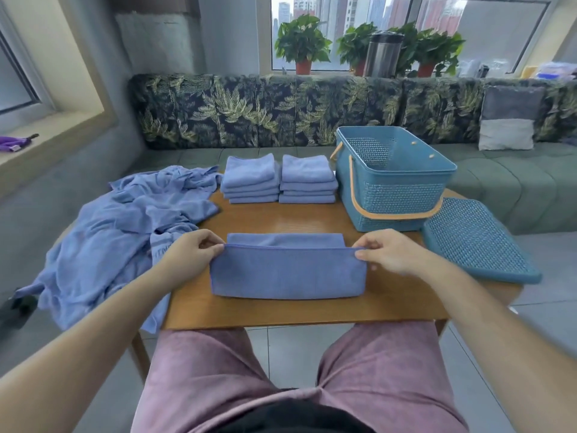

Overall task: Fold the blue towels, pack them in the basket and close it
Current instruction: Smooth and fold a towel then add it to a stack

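At near edge of surface (390,307), left hand (190,256) and right hand (388,253) each pinch top corner of half-folded towel (287,273), lifted edge just off layer beneath. Behind: two stacks of folded towels (279,179). Left: heap of unfolded towels (118,229). Right: open basket (393,179), lid (477,245) flat beside it.

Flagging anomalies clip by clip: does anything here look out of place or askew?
Nothing damaged or spilled. The unfolded towel heap droops off the left edge of the table, and the basket lid overhangs its right edge.
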Demonstrator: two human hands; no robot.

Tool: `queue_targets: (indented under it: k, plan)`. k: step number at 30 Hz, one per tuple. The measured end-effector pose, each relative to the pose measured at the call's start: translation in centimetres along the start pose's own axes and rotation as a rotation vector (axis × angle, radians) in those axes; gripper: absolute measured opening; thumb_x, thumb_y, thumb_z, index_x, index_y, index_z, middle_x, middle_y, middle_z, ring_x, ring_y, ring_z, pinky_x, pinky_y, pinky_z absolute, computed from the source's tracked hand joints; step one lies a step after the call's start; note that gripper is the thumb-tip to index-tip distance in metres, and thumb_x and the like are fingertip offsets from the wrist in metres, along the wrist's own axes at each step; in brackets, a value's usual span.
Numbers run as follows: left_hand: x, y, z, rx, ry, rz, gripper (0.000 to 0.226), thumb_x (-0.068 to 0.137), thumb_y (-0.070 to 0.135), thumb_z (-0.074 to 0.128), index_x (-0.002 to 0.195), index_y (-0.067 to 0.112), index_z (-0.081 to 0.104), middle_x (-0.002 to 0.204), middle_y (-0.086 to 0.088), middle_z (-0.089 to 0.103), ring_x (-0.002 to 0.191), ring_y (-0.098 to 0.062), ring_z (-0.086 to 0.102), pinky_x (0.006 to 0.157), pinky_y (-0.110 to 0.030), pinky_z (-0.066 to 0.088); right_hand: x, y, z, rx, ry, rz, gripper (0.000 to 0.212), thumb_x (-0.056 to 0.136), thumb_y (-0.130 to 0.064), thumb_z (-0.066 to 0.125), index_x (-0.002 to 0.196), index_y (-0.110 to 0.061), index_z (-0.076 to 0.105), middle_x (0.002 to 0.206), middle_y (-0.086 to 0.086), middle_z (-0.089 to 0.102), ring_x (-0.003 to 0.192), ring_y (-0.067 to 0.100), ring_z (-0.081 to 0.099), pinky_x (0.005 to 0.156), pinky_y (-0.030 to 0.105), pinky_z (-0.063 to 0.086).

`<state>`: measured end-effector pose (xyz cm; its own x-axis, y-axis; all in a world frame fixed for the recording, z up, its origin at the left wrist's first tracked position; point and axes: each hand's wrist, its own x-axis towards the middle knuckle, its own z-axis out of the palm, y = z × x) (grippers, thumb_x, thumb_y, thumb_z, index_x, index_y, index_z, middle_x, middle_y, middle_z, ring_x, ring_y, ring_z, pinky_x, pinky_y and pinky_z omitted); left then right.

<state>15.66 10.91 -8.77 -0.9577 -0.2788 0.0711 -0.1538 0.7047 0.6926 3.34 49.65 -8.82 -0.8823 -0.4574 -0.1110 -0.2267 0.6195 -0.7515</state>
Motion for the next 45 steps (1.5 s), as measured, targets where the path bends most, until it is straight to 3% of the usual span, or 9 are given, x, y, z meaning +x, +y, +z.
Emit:
queue_targets:
  k: [6,14,18,21,24,27,31,37,45]
  plan:
    - [5.7,-0.1,2.2,0.021,0.084,-0.018,0.009,0.097,0.021,0.059,0.094,0.020,0.067,0.090,0.006,0.066,0.084,-0.007,0.059,0.064,-0.020,0.040,5.3,-0.6,2.0,-0.144,0.260,-0.009,0.013,0.097,-0.016,0.058,0.090,-0.023,0.067,0.082,-0.010,0.063,0.076,0.009,0.056,0.064,0.023,0.040]
    - [9.7,-3.2,6.1,0.097,0.072,-0.074,0.010,0.097,0.019,0.058,0.099,0.012,0.066,0.089,-0.001,0.065,0.088,-0.021,0.059,0.071,-0.028,0.038,10.1,1.0,5.7,-0.317,0.328,0.116,0.011,0.099,-0.011,0.048,0.099,-0.013,0.059,0.099,0.006,0.063,0.091,0.026,0.060,0.066,0.032,0.038]
    - [9.4,-3.5,7.0,0.241,0.167,-0.013,0.016,0.093,0.020,0.062,0.105,0.010,0.063,0.102,-0.011,0.060,0.095,-0.031,0.058,0.079,-0.037,0.047,10.2,0.8,7.0,-0.437,0.383,0.180,0.018,0.097,-0.009,0.052,0.115,-0.009,0.053,0.118,0.011,0.055,0.107,0.032,0.057,0.083,0.038,0.046]
    - [8.2,-1.4,8.9,0.493,0.294,0.107,0.021,0.092,0.026,0.060,0.106,0.010,0.063,0.112,-0.013,0.056,0.102,-0.034,0.054,0.085,-0.045,0.046,9.2,-1.1,8.9,-0.764,0.453,0.138,0.028,0.097,-0.018,0.053,0.124,-0.015,0.049,0.130,0.007,0.048,0.120,0.028,0.049,0.094,0.038,0.040]
    - [6.2,1.8,12.7,0.400,0.063,0.283,0.044,0.093,0.033,0.036,0.109,0.006,0.067,0.118,-0.011,0.062,0.110,-0.031,0.057,0.092,-0.043,0.046,8.5,-3.2,12.4,-0.692,0.366,-0.101,0.042,0.099,-0.019,0.045,0.141,-0.017,0.048,0.150,0.004,0.043,0.143,0.026,0.033,0.108,0.040,0.030]
    - [4.8,2.5,15.3,0.375,-0.182,0.322,0.063,0.098,0.041,0.026,0.147,0.007,0.045,0.155,-0.010,0.041,0.145,-0.031,0.034,0.120,-0.049,0.024,8.4,-3.8,15.3,-0.536,0.169,-0.122,0.049,0.108,-0.027,0.029,0.156,-0.023,0.033,0.166,-0.002,0.024,0.155,0.019,0.013,0.123,0.038,0.013]
    - [4.7,1.2,15.0,0.426,-0.133,0.203,0.054,0.108,0.038,0.020,0.159,0.025,0.020,0.167,0.005,0.012,0.155,-0.018,0.004,0.124,-0.042,0.002,8.1,-2.2,14.7,-0.585,0.095,0.014,0.057,0.107,-0.046,0.015,0.161,-0.028,0.016,0.169,-0.008,0.006,0.155,0.012,-0.001,0.126,0.038,-0.004]
    - [6.4,-2.6,11.4,0.521,-0.158,0.070,0.060,0.103,0.057,0.016,0.159,0.036,0.014,0.168,0.010,0.003,0.155,-0.016,-0.002,0.125,-0.040,-0.001,7.2,-0.1,12.2,-0.635,0.114,0.137,0.064,0.104,-0.056,0.010,0.162,-0.030,0.008,0.169,-0.005,-0.004,0.155,0.014,-0.009,0.126,0.040,-0.007]
    - [6.9,-4.2,9.5,0.515,-0.190,0.072,0.058,0.104,0.053,0.019,0.159,0.034,0.016,0.168,0.009,0.007,0.154,-0.013,0.000,0.125,-0.042,0.000,6.5,1.2,10.6,-0.705,0.130,0.212,0.064,0.104,-0.055,0.008,0.162,-0.029,0.005,0.169,-0.001,-0.007,0.155,0.024,-0.011,0.125,0.046,-0.007]
